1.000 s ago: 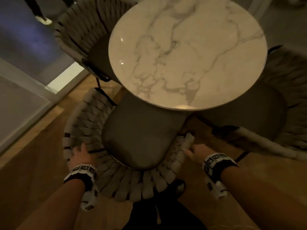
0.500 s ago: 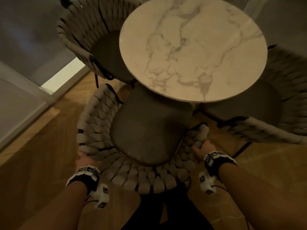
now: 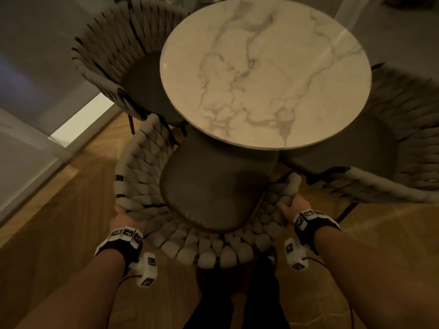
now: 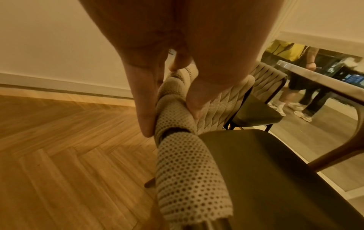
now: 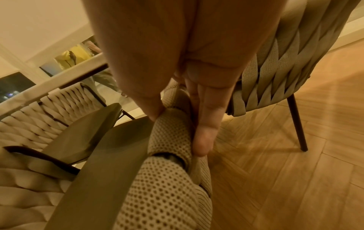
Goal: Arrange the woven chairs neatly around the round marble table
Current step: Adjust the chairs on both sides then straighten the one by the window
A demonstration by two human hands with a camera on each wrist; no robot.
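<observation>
The round white marble table (image 3: 266,67) fills the upper middle of the head view. Directly in front of me is a woven chair (image 3: 147,176) with a dark seat cushion (image 3: 213,186) partly under the table's edge. My left hand (image 3: 123,216) grips the left side of its curved woven rim (image 4: 173,118), thumb inside and fingers outside. My right hand (image 3: 288,205) grips the right side of the same rim (image 5: 169,132). A second woven chair (image 3: 111,53) stands at the table's left. A third (image 3: 403,148) stands at the right.
Herringbone wood floor (image 3: 59,222) lies all around. A wall with a glass panel (image 3: 31,119) runs along the left. The right chair's leg (image 5: 297,123) stands close beside my right hand. People stand beyond the glass (image 4: 291,70). My legs (image 3: 232,305) are just behind the chair.
The near chair has slid forward, its seat going further under the table. Both hands kept to the rim, shifting from on top to gripping its sides.
</observation>
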